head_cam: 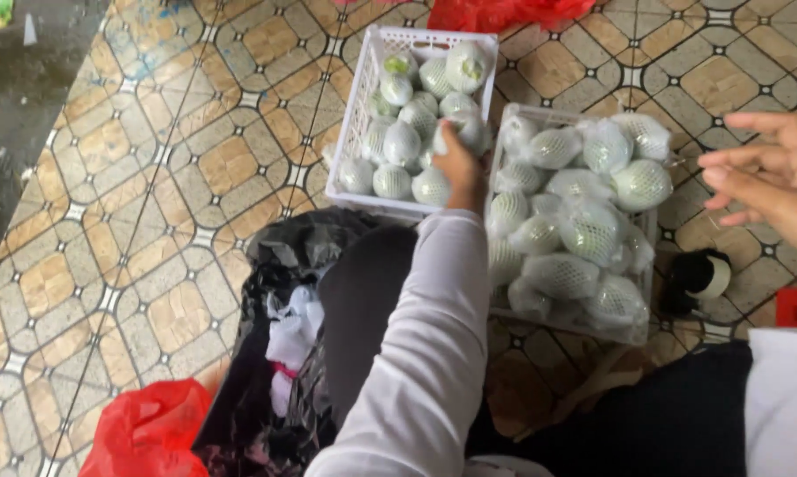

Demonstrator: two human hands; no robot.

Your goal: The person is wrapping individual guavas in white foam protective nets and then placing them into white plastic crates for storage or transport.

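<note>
White slatted plastic crates [350, 146]; pale green round fruits in white foam mesh sleeves [392, 180]; tan and brown floor tiles with white-and-black lattice pattern [151, 177]; glossy black plastic bag [292, 256]; bright red plastic bag [147, 433]; white long sleeve [425, 353].

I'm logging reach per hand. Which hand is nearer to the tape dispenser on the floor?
Right. The right hand hangs open just above the tape dispenser, apart from it. The left hand is far off, holding a wrapped fruit over the left crate.

Green fruit in white foam net [465, 131]; gripped over white crate [352, 115] of same wrapped fruit.
</note>
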